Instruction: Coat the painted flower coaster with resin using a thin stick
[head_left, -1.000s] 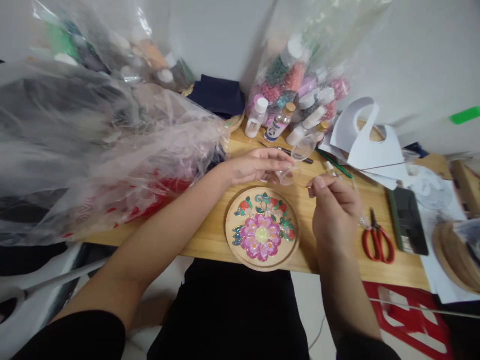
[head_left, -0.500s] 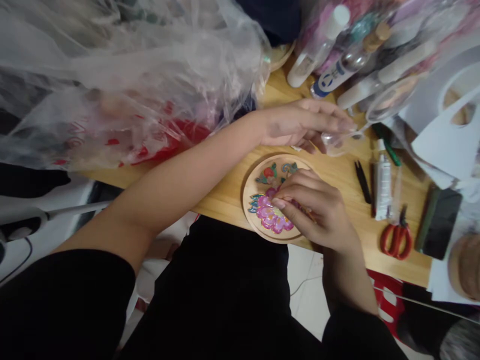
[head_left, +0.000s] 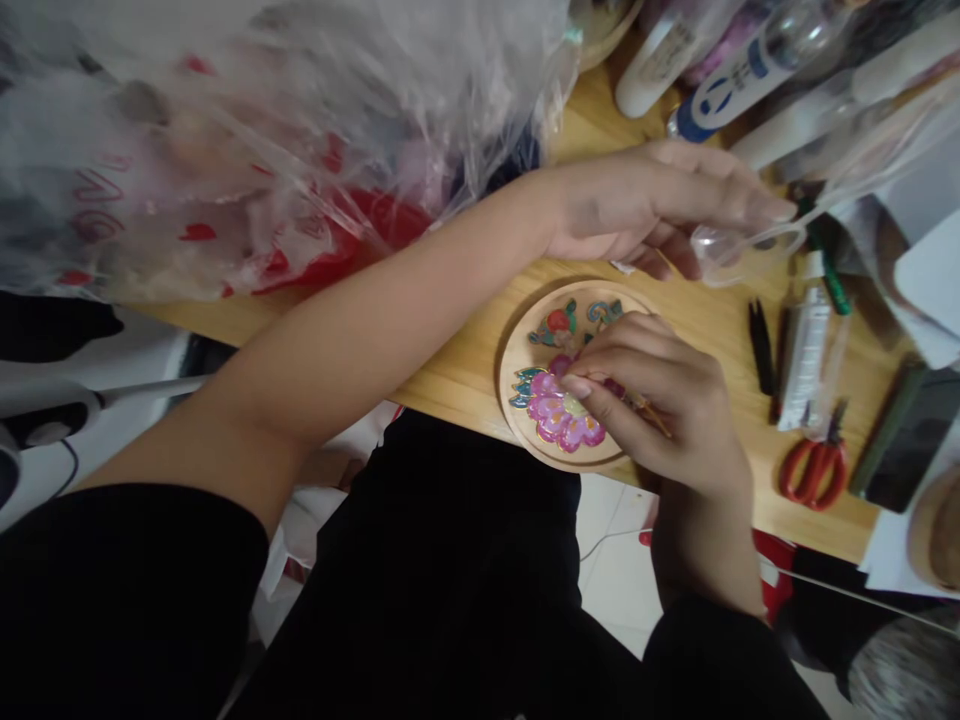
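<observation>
A round wooden disc [head_left: 525,340] painted with a pink flower and green leaves lies near the front edge of the wooden table [head_left: 465,360]. My right hand [head_left: 660,400] rests over the disc, fingers pinched on a thin wooden stick whose tip touches the flower. My left hand [head_left: 660,205] reaches across above the disc, fingers closed on a small clear plastic cup [head_left: 739,250] held just off the table.
A big crumpled clear plastic bag [head_left: 285,130] fills the left of the table. Bottles [head_left: 720,85] stand at the back. To the right lie black tweezers [head_left: 761,345], a white tube [head_left: 802,350], red scissors [head_left: 814,470] and a dark phone [head_left: 907,440].
My right hand came down from beside the cup onto the painted disc with the stick. The view tilted down and closer; the left hand still holds the cup.
</observation>
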